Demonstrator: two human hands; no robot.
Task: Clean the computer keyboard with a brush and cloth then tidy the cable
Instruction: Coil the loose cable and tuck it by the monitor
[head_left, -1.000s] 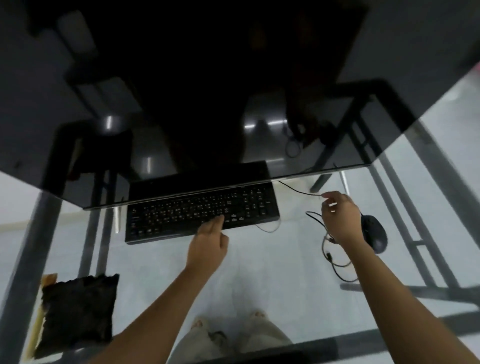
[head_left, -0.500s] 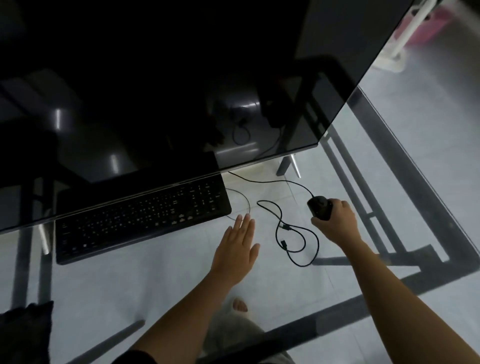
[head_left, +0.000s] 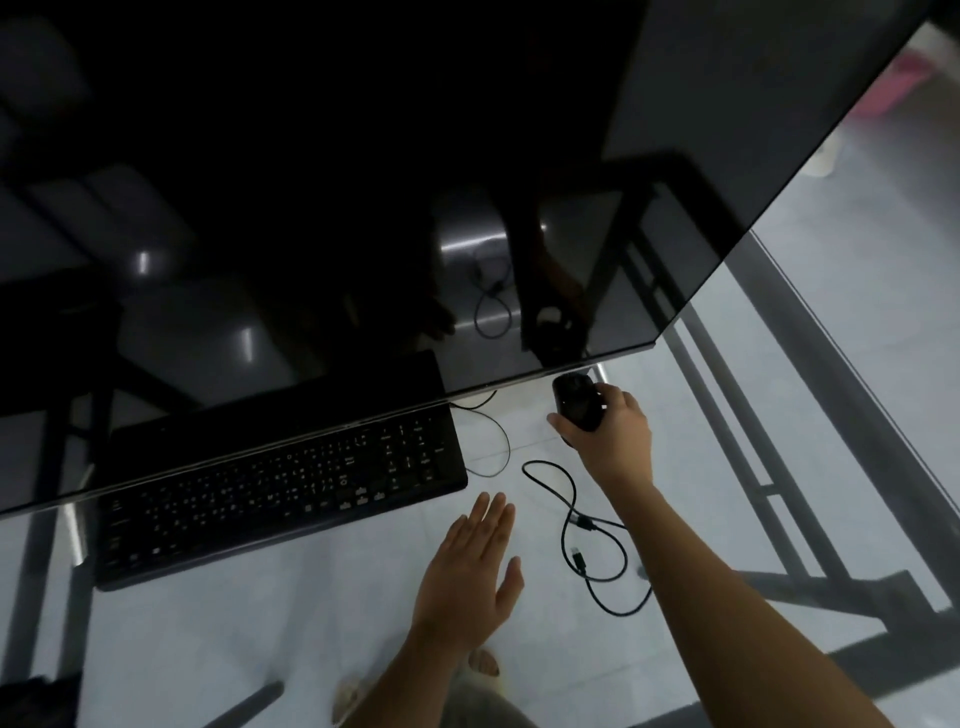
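Note:
A black keyboard (head_left: 280, 488) lies on the glass desk, its far edge under the dark monitor. Its thin cable (head_left: 501, 441) curves off the right end. A thicker black cable (head_left: 571, 519) with a loose plug lies in loops to the right. My right hand (head_left: 610, 441) grips a black mouse (head_left: 576, 402) just below the monitor's lower right corner. My left hand (head_left: 472, 566) hovers flat with straight fingers over the glass, right of the keyboard's near corner, holding nothing. No brush is in view.
A large dark monitor (head_left: 363, 182) fills the upper part of the view. The glass desk (head_left: 831, 364) has a dark metal frame running along its right side. A dark cloth (head_left: 36, 699) shows at the lower left corner. Feet are visible through the glass.
My right hand took hold of the mouse and carried it up toward the monitor's edge. My left hand left the keyboard and moved right over the glass. The view shifted right.

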